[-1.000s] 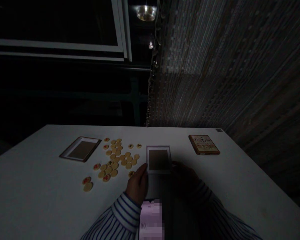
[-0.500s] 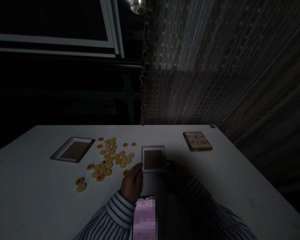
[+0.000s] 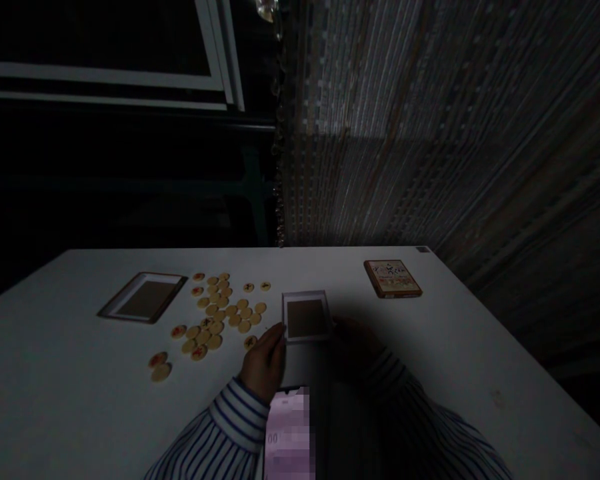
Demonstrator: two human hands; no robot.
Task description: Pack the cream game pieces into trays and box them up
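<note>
A small open box (image 3: 307, 341) with pale walls and a brown bottom faces me at the middle of the table. My left hand (image 3: 264, 363) is closed on its left side, thumb along the edge. At its right side is my right hand (image 3: 357, 341), in deep shadow, with its fingers closed at the box's edge. Left of the box lie many round wooden Chinese chess pieces (image 3: 215, 310), some with red or black characters and others blank side up. A lit phone (image 3: 286, 433), partly pixelated, lies below my left hand.
A second open box part (image 3: 147, 299) lies at the left of the white table (image 3: 80, 400). A closed printed box (image 3: 393, 278) sits at the back right. Behind the table hang a string curtain (image 3: 370, 133) and a dark framed window (image 3: 220, 53).
My view has shifted slightly, so everything sits a little further left and up. Both hands stay on the box, and the chess pieces lie as before.
</note>
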